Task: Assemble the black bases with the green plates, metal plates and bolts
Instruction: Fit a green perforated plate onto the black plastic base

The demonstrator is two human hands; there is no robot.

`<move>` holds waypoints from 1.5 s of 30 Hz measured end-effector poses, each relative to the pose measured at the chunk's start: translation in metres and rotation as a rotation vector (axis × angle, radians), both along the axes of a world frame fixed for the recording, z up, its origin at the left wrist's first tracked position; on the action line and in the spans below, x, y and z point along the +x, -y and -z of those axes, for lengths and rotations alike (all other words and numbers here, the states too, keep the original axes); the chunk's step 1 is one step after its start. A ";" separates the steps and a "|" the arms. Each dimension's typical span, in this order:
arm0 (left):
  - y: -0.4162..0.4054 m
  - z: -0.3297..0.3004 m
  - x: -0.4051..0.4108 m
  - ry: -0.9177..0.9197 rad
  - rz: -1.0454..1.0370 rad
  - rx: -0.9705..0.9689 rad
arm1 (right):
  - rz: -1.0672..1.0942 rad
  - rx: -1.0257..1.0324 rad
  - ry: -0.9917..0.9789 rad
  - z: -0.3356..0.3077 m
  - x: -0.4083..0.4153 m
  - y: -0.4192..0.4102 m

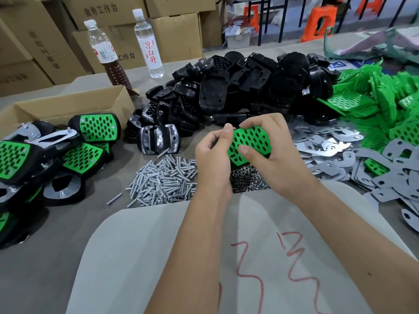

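The green plate point(249, 143), held above the desk point(56, 245) over the bolts point(163, 180), looks light, stiff and thin, best gripped by its edges as the right hand point(269, 152) does, while the left hand point(213, 159) pinches near its corner.

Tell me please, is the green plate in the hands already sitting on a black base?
No, both hands hold the green plate alone above the nuts.

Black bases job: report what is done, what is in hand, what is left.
Done: a heap of finished assemblies lies at the left, green plates and metal plates bolted on. In hand: right hand and left hand hold one green plate. Left: a large pile of bare black bases, loose green plates, metal plates and bolts.
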State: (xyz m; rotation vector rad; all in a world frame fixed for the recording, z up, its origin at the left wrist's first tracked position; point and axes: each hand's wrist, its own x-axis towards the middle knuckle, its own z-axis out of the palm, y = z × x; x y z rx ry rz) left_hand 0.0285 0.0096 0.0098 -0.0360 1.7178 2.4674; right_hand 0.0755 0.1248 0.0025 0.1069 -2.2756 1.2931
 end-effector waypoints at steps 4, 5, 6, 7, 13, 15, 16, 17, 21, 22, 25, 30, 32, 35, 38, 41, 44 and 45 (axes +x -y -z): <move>0.002 0.004 -0.001 -0.059 0.019 -0.052 | -0.061 0.060 0.027 0.001 0.001 0.003; 0.002 0.004 -0.001 -0.065 0.028 -0.054 | -0.071 0.061 0.025 0.001 0.001 0.003; 0.003 0.004 -0.001 -0.068 0.037 -0.055 | -0.082 0.044 0.015 -0.001 0.001 0.003; 0.004 0.003 -0.001 -0.065 0.049 -0.049 | -0.088 0.011 0.001 -0.002 0.002 0.003; 0.005 0.002 0.002 0.032 0.156 0.082 | -0.061 -0.228 0.025 -0.005 0.002 0.004; 0.005 0.003 0.000 0.029 0.149 0.079 | -0.044 -0.271 0.041 -0.004 0.002 0.003; 0.004 0.003 0.000 0.017 0.133 0.066 | -0.026 -0.284 0.047 -0.003 0.002 0.003; 0.003 0.004 0.000 -0.002 0.109 0.041 | 0.003 -0.279 0.049 -0.002 0.001 0.004; -0.002 0.008 0.000 -0.064 0.027 -0.055 | 0.147 -0.148 0.024 0.001 -0.002 0.006; -0.003 0.008 0.000 -0.065 0.030 -0.063 | 0.167 -0.118 0.014 0.002 -0.002 0.006; -0.003 0.009 0.000 -0.053 0.035 -0.047 | 0.209 -0.050 -0.011 0.002 -0.001 0.006; -0.003 0.008 0.000 -0.020 0.041 -0.048 | 0.237 -0.048 -0.072 0.000 0.000 0.005; -0.002 0.008 -0.001 -0.010 0.041 -0.052 | 0.208 -0.095 -0.083 0.000 0.001 0.005; -0.001 0.008 -0.001 -0.008 0.045 -0.063 | 0.206 -0.167 -0.052 0.001 0.000 0.001; 0.000 0.009 -0.001 -0.019 0.052 -0.065 | 0.227 -0.305 -0.001 0.003 -0.002 0.001; 0.000 0.010 -0.001 0.001 0.059 -0.070 | 0.235 -0.450 0.069 0.005 -0.006 -0.002; 0.001 0.008 -0.001 0.036 0.055 -0.025 | 0.181 -0.519 0.116 0.006 -0.008 -0.006; 0.002 0.007 -0.001 0.044 0.069 -0.014 | 0.163 -0.532 0.121 0.007 -0.008 -0.007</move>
